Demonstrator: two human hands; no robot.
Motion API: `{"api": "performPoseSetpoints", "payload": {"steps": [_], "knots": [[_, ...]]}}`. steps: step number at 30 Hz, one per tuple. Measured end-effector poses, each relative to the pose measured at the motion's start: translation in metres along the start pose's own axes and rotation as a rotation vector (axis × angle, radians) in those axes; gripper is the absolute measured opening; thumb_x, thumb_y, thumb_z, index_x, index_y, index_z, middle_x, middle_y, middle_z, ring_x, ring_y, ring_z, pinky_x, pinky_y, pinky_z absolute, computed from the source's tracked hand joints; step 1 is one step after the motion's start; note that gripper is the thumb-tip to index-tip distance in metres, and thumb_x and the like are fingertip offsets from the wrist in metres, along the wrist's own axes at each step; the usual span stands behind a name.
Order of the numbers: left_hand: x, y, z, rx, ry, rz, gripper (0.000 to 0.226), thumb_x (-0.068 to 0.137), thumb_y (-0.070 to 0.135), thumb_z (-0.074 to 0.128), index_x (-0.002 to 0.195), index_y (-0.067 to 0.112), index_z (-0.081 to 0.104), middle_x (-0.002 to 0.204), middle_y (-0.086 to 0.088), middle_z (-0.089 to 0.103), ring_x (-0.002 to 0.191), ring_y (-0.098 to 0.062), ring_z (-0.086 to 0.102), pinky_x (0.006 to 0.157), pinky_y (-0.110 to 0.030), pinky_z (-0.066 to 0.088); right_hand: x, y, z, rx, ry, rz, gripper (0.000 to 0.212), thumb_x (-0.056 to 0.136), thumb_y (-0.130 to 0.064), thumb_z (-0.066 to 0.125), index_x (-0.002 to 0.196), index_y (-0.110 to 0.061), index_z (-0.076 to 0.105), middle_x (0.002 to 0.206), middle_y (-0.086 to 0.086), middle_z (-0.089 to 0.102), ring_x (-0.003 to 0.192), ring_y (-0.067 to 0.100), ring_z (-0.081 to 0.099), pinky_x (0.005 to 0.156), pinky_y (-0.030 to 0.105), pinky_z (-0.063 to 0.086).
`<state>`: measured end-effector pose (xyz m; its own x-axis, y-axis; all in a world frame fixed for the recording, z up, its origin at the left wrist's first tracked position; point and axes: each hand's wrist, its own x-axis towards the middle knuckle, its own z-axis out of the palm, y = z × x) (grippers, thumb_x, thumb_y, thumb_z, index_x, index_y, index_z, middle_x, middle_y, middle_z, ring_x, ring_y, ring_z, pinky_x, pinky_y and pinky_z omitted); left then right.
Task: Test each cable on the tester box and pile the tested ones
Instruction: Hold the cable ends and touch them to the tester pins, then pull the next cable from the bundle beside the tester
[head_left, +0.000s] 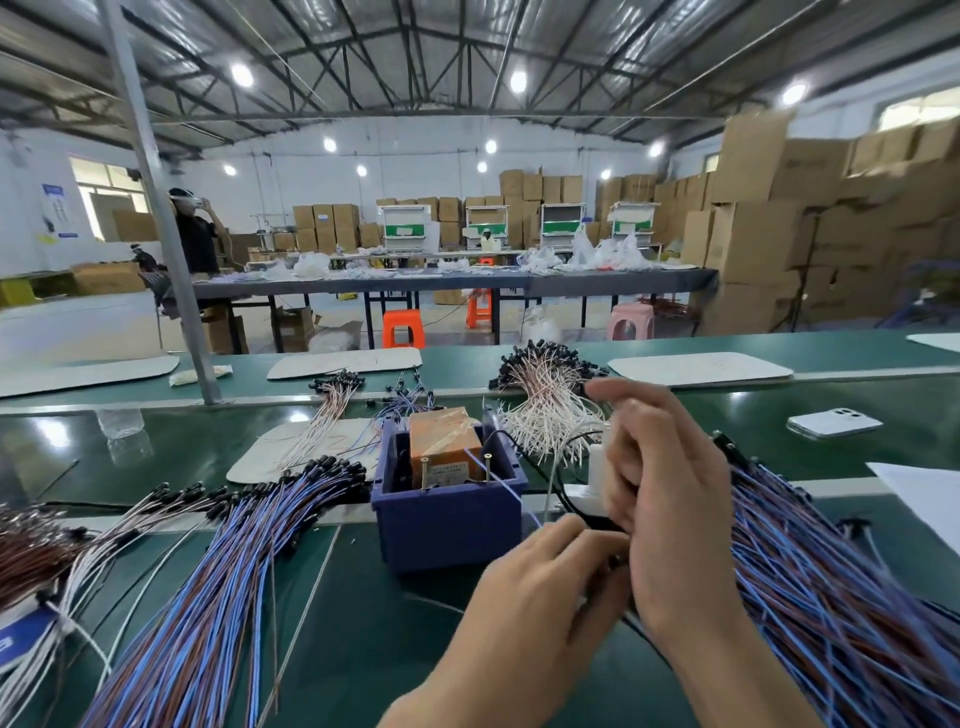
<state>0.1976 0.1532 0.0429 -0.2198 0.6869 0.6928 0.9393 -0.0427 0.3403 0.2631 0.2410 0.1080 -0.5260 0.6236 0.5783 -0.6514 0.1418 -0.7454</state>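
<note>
Green counter (363, 597), warehouse cartons behind.

Blue cable (501, 486): runs taut from the contact pins of the tester box (447, 514), down and right, into the left hand (550, 582). That hand's fingers are curled together, pinching the near end.

Right hand (670, 509): touching the left, back to camera, forefinger raised and blurred. Whether it also grips the cable cannot be told.

Blue-and-brown cable pile (208, 571) lies left of the box, a second pile (831, 571) right, and white leads (550, 410) lie behind. Which pile is the tested one is unclear.

Risks, as judged:
- The far end may slip off a pin if pulled sideways, giving a false fail.
- The black power cord (540, 475) passes under the hands and may snag.
- A cable dropped on the wrong pile would mix tested with untested.
</note>
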Motion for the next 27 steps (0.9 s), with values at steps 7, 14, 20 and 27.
{"api": "performPoseSetpoints", "payload": {"steps": [7,14,20,27], "knots": [[0.056,0.044,-0.016,-0.477,0.148,-0.128,0.013,0.101,0.045,0.051,0.095,0.043,0.063,0.087,0.015,0.069,0.07,-0.006,0.062,0.062,-0.018,0.049,0.006,-0.044,-0.014,-0.344,-0.021,-0.193,0.035,0.103,-0.048,0.037,0.131,-0.04,0.056,0.102,-0.018,0.068,0.096,-0.001,0.065,0.077,0.012,0.05],[0.095,0.042,-0.02,-0.873,0.266,-0.389,0.025,0.106,0.027,0.046,0.106,0.013,0.067,0.077,0.005,0.068,0.058,-0.011,0.059,0.051,-0.025,0.048,0.003,-0.039,-0.048,-0.537,-0.022,-0.004,0.022,0.102,-0.026,0.051,0.105,-0.038,0.07,0.071,-0.027,0.067,0.063,-0.007,0.06,0.058,0.005,0.042],[0.114,0.03,0.004,-0.926,0.171,-0.486,0.025,0.107,0.024,0.046,0.101,0.013,0.068,0.074,0.007,0.068,0.056,-0.009,0.059,0.047,-0.019,0.045,0.015,-0.05,-0.089,-0.984,-0.015,-0.036,0.012,0.097,-0.045,0.053,0.093,-0.045,0.065,0.069,-0.025,0.064,0.056,0.001,0.057,0.048,0.014,0.04],[0.134,0.006,0.074,-0.235,-0.369,-0.545,0.048,0.106,0.041,0.044,0.089,0.003,0.069,0.08,-0.009,0.071,0.065,-0.022,0.068,0.071,-0.036,0.06,0.008,-0.022,-0.141,-1.697,0.016,0.226,0.026,0.104,-0.042,0.043,0.123,-0.035,0.06,0.111,-0.007,0.051,0.087,0.015,0.058,0.07,0.031,0.045]]}}
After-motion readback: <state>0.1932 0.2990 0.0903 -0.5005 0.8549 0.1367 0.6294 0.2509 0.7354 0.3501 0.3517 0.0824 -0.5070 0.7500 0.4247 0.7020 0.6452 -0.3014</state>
